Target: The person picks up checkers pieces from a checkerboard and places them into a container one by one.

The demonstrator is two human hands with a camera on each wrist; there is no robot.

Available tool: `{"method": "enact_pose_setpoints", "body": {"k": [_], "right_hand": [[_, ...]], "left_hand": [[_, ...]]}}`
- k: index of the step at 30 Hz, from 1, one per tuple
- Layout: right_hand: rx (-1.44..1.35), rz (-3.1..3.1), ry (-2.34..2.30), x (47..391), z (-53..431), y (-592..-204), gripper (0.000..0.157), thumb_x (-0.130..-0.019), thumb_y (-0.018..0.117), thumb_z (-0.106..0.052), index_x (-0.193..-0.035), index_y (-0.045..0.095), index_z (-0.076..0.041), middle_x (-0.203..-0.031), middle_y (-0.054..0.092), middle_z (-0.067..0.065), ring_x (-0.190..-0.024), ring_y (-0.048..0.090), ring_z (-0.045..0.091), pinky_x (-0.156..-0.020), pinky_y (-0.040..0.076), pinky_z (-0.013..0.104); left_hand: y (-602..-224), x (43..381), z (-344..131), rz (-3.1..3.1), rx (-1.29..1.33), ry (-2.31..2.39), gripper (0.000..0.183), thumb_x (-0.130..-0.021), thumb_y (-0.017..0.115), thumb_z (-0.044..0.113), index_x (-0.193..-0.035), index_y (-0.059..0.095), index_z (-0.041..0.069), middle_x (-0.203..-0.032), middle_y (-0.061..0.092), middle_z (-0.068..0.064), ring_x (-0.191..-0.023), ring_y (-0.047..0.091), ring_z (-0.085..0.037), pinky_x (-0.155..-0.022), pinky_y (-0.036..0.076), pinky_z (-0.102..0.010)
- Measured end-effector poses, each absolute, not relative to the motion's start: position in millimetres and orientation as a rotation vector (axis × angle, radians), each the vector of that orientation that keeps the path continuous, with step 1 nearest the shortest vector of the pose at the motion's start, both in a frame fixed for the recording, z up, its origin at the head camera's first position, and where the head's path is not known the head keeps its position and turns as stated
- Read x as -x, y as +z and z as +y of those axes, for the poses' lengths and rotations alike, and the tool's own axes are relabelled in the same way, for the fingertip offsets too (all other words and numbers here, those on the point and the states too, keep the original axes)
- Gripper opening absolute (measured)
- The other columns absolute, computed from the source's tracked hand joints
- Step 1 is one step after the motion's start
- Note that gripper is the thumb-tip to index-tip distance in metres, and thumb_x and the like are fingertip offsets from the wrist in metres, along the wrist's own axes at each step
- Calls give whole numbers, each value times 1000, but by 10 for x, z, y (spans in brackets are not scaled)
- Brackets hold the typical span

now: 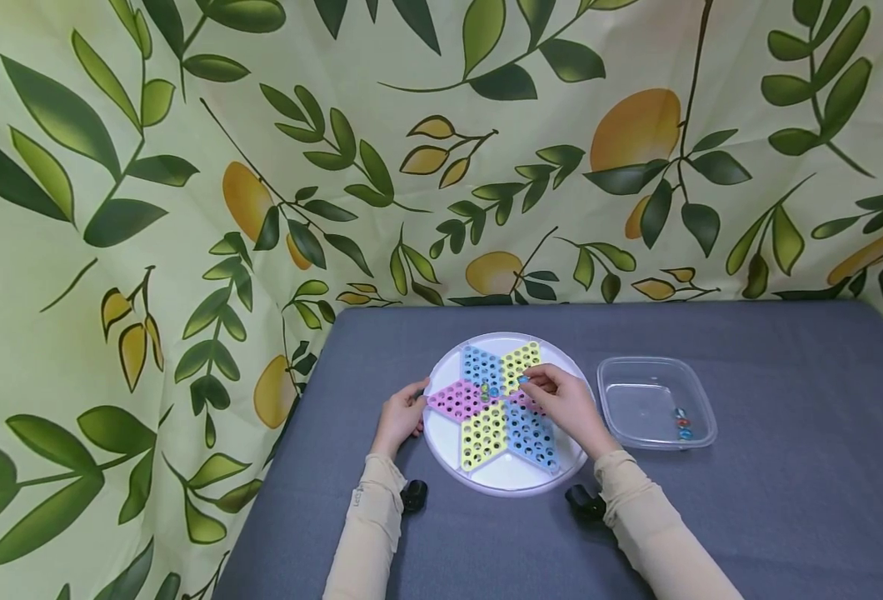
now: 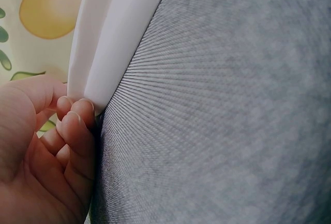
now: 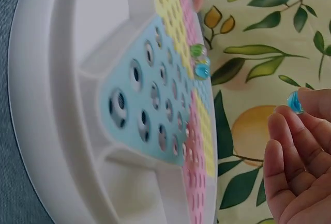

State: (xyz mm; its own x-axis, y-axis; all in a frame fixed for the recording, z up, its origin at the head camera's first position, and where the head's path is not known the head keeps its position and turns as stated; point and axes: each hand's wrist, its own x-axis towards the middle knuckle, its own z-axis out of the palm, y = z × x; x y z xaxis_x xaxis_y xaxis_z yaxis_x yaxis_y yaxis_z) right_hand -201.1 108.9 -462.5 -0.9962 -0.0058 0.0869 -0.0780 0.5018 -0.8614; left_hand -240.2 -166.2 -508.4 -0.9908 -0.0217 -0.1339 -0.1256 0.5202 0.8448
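A round white Chinese checkers board (image 1: 444,437) with a pink, yellow and blue star of holes lies on the table. My left hand (image 1: 400,417) holds its left edge; in the left wrist view the thumb and curled fingers (image 2: 77,131) meet at the white rim (image 2: 111,43). Over the board's right part, my right hand (image 1: 567,408) pinches a blue marble (image 3: 295,103) between thumb and fingertips, raised off the surface. Near the star's centre sit a green marble (image 3: 197,50) and a blue one (image 3: 202,71), close together.
Right of the board stands a clear plastic container (image 1: 621,433) with several marbles (image 1: 683,423) in its right corner. Everything is on a dark grey tablecloth (image 1: 809,467). A leaf-and-fruit patterned cloth (image 1: 426,50) hangs behind and to the left. Black devices (image 1: 415,497) sit at both wrists.
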Motion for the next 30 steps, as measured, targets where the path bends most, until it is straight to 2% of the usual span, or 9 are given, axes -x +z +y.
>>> {"method": "enact_pose_setpoints", "body": {"k": [5, 12, 18, 30], "right_hand": [[-37, -2633, 1518, 1992, 1189, -4616, 27, -88, 64, -26, -109, 65, -9, -96, 67, 8, -85, 59, 16, -75, 48, 24], [-46, -2565, 1530, 1968, 1336, -4659, 27, -87, 65, -24, -107, 65, -7, -95, 67, 10, -79, 56, 7, -70, 48, 16], [36, -2580, 1505, 1939, 1501, -4666, 30, -89, 62, -29, -109, 65, -8, -98, 65, 10, -81, 53, 8, -68, 45, 15], [141, -2565, 1454, 1892, 1749, -4690, 35, -91, 59, -33, -113, 63, -6, -101, 64, 12, -78, 49, -1, -67, 42, 11]], "left_hand": [[-5085, 2412, -1658, 2647, 124, 1484, 36, -92, 54, 18, -128, 58, 20, -56, 46, 0, -44, 46, -11, -42, 44, -22], [-5082, 2415, -1653, 2644, 129, 1482, 37, -93, 53, 18, -129, 58, 21, -56, 46, 0, -44, 46, -11, -42, 44, -23], [-5095, 2418, -1656, 2649, 138, 1475, 36, -93, 53, 18, -129, 58, 22, -56, 46, 1, -44, 46, -10, -42, 44, -22], [-5098, 2407, -1661, 2653, 130, 1471, 37, -93, 53, 18, -129, 58, 21, -56, 46, 1, -44, 46, -10, -42, 43, -22]]}}
